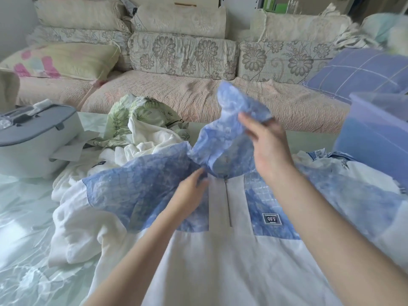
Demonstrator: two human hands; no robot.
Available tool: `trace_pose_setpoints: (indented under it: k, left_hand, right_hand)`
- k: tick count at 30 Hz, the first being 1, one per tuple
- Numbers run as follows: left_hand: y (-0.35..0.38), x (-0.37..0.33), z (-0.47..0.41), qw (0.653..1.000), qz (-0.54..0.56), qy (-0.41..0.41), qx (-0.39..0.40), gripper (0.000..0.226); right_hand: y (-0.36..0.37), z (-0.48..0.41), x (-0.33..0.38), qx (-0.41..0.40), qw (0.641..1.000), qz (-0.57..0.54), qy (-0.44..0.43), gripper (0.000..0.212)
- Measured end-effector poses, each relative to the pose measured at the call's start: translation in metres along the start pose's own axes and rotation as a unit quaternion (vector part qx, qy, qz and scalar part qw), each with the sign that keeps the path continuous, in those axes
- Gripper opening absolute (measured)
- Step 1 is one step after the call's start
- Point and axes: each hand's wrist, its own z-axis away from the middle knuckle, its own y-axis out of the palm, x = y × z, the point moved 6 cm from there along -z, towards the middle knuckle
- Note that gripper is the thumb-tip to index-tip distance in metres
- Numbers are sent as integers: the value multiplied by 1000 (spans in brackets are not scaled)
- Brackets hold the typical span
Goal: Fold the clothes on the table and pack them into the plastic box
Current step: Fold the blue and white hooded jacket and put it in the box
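A blue-and-white hooded top [231,250] lies front up on the table, its zip and an "OFF" patch showing. My right hand [265,142] grips the blue hood [234,111] and holds it raised above the collar. My left hand [192,193] pinches the blue fabric at the neck, just left of the zip. The plastic box [375,133], translucent blue, stands at the right edge of the table. A white garment [84,230] lies crumpled to the left, and a green leaf-print one [141,115] is heaped behind it.
A grey lidded appliance [35,138] sits at the table's left. More blue-and-white clothes [344,171] are piled beside the box. The table [24,250] has a shiny pale green cover. A sofa [198,93] with floral cushions runs behind it.
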Motion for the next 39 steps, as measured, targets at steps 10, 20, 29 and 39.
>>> trace_pose_setpoints:
  k: [10,20,29,39]
  left_hand:
    - [-19,11,59,864,422,-257,96,78]
    - [-9,8,102,925,324,-197,16,43]
    - [-23,2,112,841,513,-169,36,51]
    - [-18,-2,132,933,298,-203,-15,63]
  right_hand:
    - [-74,224,-49,56,936,118,328,30]
    - [-120,137,9,-91,953,278,75,51]
    - [-128,141,-39,7,950,294,103,46]
    - [-124,182,3,34,829,531,-172,44]
